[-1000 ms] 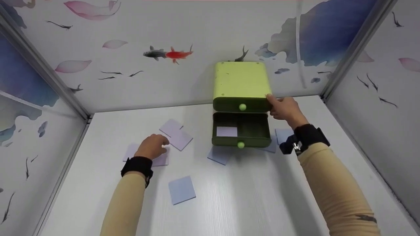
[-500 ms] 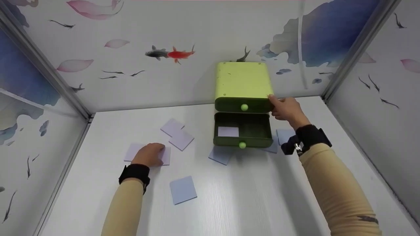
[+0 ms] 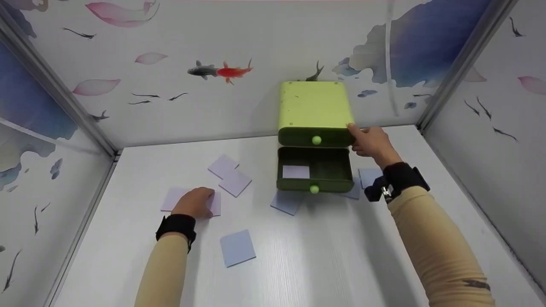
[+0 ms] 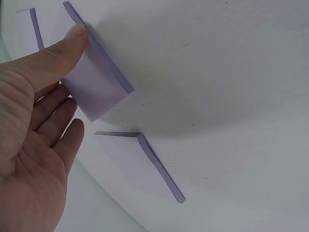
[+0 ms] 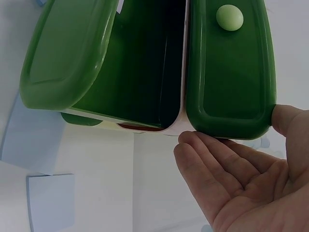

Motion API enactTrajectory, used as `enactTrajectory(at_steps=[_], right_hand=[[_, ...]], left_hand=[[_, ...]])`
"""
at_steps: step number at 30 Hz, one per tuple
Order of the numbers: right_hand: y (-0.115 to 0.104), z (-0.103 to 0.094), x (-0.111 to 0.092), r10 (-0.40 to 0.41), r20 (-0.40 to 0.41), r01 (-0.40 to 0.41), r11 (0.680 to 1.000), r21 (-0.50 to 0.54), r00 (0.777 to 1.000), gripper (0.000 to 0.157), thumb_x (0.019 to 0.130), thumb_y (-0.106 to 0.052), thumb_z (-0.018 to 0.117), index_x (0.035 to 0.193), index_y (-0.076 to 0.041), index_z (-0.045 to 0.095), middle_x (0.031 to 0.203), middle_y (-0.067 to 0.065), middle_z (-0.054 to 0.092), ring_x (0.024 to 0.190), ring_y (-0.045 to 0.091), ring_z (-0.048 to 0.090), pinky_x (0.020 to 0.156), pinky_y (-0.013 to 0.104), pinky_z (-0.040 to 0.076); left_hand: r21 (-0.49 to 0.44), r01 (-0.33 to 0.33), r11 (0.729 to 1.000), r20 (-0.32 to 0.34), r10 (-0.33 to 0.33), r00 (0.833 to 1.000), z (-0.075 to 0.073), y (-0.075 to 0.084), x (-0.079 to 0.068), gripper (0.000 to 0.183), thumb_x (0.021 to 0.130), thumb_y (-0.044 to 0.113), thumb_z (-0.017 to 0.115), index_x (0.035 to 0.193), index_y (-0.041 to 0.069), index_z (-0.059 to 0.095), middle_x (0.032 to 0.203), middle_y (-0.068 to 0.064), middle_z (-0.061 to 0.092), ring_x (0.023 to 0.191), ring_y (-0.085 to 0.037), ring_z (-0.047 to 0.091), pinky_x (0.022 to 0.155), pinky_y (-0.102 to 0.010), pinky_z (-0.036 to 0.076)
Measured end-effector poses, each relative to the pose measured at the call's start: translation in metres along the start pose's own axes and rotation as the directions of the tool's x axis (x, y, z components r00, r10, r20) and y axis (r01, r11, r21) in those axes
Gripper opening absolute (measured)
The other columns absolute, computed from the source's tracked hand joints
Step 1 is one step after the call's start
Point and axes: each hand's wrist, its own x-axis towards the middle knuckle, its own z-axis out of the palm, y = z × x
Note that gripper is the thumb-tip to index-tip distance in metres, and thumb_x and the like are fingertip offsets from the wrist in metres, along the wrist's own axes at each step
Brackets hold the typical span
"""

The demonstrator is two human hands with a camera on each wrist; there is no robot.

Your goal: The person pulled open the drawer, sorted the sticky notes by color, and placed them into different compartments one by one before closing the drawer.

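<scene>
The left hand (image 3: 194, 203) apparently pinches a purple pad (image 4: 95, 82); the right hand (image 3: 373, 143) grips the green cabinet (image 3: 315, 104).

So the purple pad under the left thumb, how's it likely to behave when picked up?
The purple pad will probably stay fairly stiff, since its edge shows some thickness and its face looks flat. It's likely light, looking no bigger than the left hand. It seems unlikely to roll, given its flat shape and straight sides.

Pale glare on the white table (image 3: 283, 264), broad soft-edged shadows.
</scene>
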Motion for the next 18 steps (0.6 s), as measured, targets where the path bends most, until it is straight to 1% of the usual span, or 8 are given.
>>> enactTrajectory(at_steps=[4, 7, 10, 14, 18], right_hand=[[0.0007, -0.0001, 0.0002, -0.016, 0.007, 0.016, 1.000, 0.012, 1.000, 0.073, 0.096, -0.059, 0.046, 0.123, 0.009, 0.057, 0.076, -0.006, 0.062, 0.071, -0.001, 0.064, 0.074, 0.021, 0.056], [0.0014, -0.0002, -0.0007, -0.022, 0.009, 0.022, 1.000, 0.020, 1.000, 0.069, 0.096, -0.059, 0.046, 0.115, 0.007, 0.059, 0.075, -0.007, 0.062, 0.073, 0.001, 0.065, 0.076, 0.022, 0.056], [0.0017, -0.0004, -0.0010, -0.023, 0.007, 0.023, 0.999, 0.024, 1.000, 0.066, 0.096, -0.058, 0.046, 0.109, 0.005, 0.060, 0.075, -0.005, 0.063, 0.075, 0.004, 0.066, 0.076, 0.023, 0.057], [0.0014, -0.0013, -0.0015, -0.024, 0.015, 0.023, 1.000, 0.020, 1.000, 0.068, 0.096, -0.058, 0.046, 0.115, 0.006, 0.059, 0.076, -0.006, 0.063, 0.077, 0.004, 0.066, 0.076, 0.022, 0.056], [0.0011, -0.0021, -0.0016, -0.020, 0.022, 0.019, 1.000, 0.014, 1.000, 0.071, 0.096, -0.059, 0.045, 0.121, 0.007, 0.057, 0.080, -0.005, 0.063, 0.082, 0.006, 0.067, 0.079, 0.023, 0.056]], left_hand=[[0.013, -0.014, 1.000, -0.028, 0.014, 1.000, 0.0002, -0.0004, -0.0003, 0.064, 0.073, 0.008, 0.084, 0.131, 0.000, 0.058, 0.131, -0.020, 0.061, 0.125, -0.037, 0.055, 0.108, -0.050, 0.041], [0.034, -0.033, 0.999, -0.068, 0.035, 0.997, 0.0025, -0.0018, -0.0002, 0.065, 0.069, 0.009, 0.086, 0.128, 0.000, 0.060, 0.123, -0.019, 0.063, 0.115, -0.035, 0.059, 0.103, -0.049, 0.045], [0.050, -0.035, 0.998, -0.105, 0.040, 0.994, 0.0041, -0.0016, 0.0004, 0.067, 0.065, 0.011, 0.089, 0.126, 0.001, 0.063, 0.117, -0.018, 0.063, 0.107, -0.033, 0.059, 0.098, -0.049, 0.049], [0.064, -0.024, 0.998, -0.136, 0.032, 0.990, 0.0043, -0.0009, 0.0025, 0.067, 0.064, 0.013, 0.090, 0.124, 0.002, 0.064, 0.116, -0.018, 0.062, 0.104, -0.032, 0.058, 0.095, -0.049, 0.050], [0.062, -0.014, 0.998, -0.140, 0.023, 0.990, 0.0021, 0.0004, 0.0056, 0.062, 0.066, 0.013, 0.090, 0.122, 0.003, 0.065, 0.113, -0.016, 0.062, 0.100, -0.029, 0.059, 0.095, -0.048, 0.051]])
